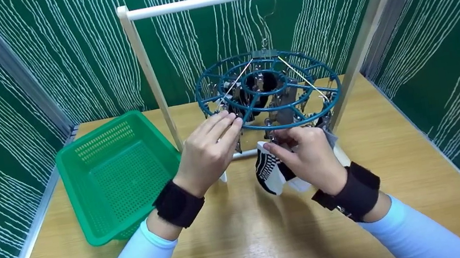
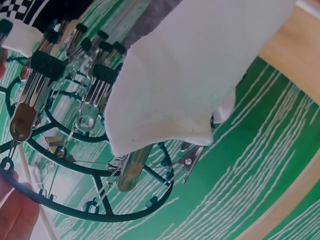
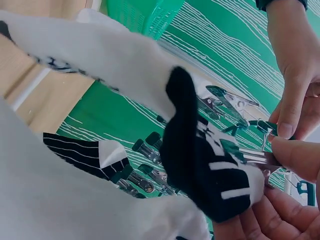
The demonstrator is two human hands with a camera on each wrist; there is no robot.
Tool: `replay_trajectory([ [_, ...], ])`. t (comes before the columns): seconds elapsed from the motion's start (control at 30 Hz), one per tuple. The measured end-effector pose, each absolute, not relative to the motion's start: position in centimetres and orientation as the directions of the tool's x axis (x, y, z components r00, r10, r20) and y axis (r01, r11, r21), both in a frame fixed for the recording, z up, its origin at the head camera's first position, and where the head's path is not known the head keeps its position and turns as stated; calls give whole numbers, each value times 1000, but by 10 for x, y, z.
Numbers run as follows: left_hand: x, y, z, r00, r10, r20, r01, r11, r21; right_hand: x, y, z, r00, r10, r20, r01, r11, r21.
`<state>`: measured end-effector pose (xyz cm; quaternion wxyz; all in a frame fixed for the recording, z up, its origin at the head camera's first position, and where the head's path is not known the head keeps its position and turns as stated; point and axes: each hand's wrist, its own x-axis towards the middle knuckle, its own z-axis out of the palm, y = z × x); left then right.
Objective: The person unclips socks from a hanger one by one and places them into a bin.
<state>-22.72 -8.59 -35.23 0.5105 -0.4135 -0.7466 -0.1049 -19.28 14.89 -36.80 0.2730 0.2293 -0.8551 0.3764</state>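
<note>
A round blue-green clip hanger [image 1: 252,126] hangs by its metal hook from a white rail. My left hand [image 1: 212,145] holds the near left of its outer ring; in the right wrist view that hand's thumb and fingers [image 3: 288,117] meet at the rim. At the front of the ring my right hand [image 1: 312,153] pinches a metal clip [image 3: 262,159], its fingers under the edge of a black-and-white sock [image 3: 215,175]. The clip's green tips overlap the sock in that view. A plain white sock [image 2: 170,85] hangs from another clip in the left wrist view.
A green perforated basket [image 1: 122,180] stands on the wooden table [image 1: 237,245] at the left. The rack's wooden posts [image 1: 150,77] flank the hanger. A dark sock [image 1: 268,82] and a grey sock [image 1: 284,105] hang farther back among several clips. Green walls enclose the table.
</note>
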Motion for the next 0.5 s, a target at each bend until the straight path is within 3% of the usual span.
replay_trajectory([
  [0.5, -210, -95, -386, -183, 375, 909, 737, 664, -126, -194, 149, -364, -724, -206, 658, -622, 608, -494],
])
